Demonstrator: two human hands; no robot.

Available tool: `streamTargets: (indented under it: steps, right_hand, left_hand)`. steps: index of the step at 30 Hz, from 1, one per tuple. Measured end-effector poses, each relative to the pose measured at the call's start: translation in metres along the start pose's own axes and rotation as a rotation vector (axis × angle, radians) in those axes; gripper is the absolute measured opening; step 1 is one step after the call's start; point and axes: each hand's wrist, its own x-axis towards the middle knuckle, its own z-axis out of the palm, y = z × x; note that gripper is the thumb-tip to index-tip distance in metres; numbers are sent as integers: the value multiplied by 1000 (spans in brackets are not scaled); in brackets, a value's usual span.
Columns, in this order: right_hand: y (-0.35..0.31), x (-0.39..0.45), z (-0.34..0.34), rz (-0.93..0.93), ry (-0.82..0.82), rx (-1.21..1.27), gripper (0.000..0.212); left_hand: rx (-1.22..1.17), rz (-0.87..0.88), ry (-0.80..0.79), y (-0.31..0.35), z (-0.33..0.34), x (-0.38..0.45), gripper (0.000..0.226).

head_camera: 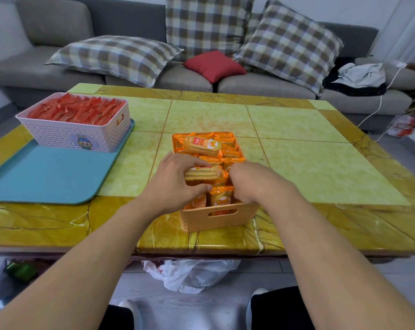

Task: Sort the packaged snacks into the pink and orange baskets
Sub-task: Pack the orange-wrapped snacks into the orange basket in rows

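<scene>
My left hand (178, 179) pinches a light, crinkly, breakable cracker pack (202, 174) by its long edges; right hand's (246, 181) grip is hidden in the orange basket (216, 216).

Both forearms (94, 263) bare, no sleeves; black trousers (280, 308) on the legs, white shoes (257, 298) below.

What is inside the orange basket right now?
The orange basket holds orange snack packs, some upright, some flat on top. The left hand grips one; the right hand covers others. The bottom is hidden.
</scene>
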Motion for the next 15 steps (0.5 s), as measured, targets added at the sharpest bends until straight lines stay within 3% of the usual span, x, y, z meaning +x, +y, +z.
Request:
streamTargets:
  steps: [9, 11, 15]
  right_hand:
    - [-9, 4, -5, -59, -257, -113, 13]
    - [-11, 4, -6, -51, -272, -115, 11]
    - [-11, 3, -8, -27, -261, -74, 26]
  left_hand:
    - [-33, -93, -50, -2, 2, 1, 51]
    - [-34, -108, -46, -2, 2, 2, 51]
    - [-26, -119, -23, -3, 3, 2, 46]
